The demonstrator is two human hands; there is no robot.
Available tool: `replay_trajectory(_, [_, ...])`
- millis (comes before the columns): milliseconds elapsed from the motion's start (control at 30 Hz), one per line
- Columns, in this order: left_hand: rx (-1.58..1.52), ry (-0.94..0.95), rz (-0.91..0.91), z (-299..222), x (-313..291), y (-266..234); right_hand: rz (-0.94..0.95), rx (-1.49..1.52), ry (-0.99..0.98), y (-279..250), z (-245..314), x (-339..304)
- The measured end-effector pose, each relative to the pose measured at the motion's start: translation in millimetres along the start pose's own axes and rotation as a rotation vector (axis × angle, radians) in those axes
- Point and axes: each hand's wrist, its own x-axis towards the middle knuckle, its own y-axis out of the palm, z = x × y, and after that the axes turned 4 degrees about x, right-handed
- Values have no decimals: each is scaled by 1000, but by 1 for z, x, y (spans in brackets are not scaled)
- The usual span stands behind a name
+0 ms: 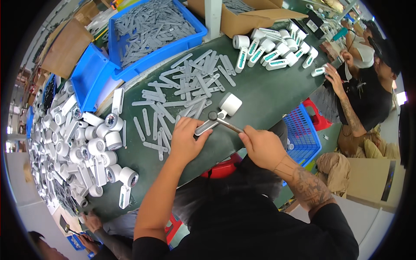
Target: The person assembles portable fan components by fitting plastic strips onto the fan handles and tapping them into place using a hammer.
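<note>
Device, white w/ grey handle strip, runs approx. 7 to 1 o'clock, round head twd 1. L hand pinches handle; R hand closed round hammer.

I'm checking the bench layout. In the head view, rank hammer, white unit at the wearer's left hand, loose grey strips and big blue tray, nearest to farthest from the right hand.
1. Hammer, gripped in the right hand.
2. White unit, just to the upper left.
3. Loose grey strips, farther left on the table.
4. Big blue tray, beyond them, upper left.
</note>
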Motion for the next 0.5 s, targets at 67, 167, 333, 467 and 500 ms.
replay_trajectory(67, [-14,8,-3,2,-3,1,23,-18,0,-11,16,0])
replay_trajectory(167, [-132,-169,-39,0,-10,7,-129,257,-72,-7,30,-4])
replay_trajectory(333, [-129,-268,12,1,-11,8,65,49,-78,20,24,-8])
replay_trajectory(467, [0,-70,-24,6,-8,6,101,40,-66,24,19,0])
replay_trajectory(500, [10,-78,-33,6,-11,3,106,43,-80,21,19,-1])
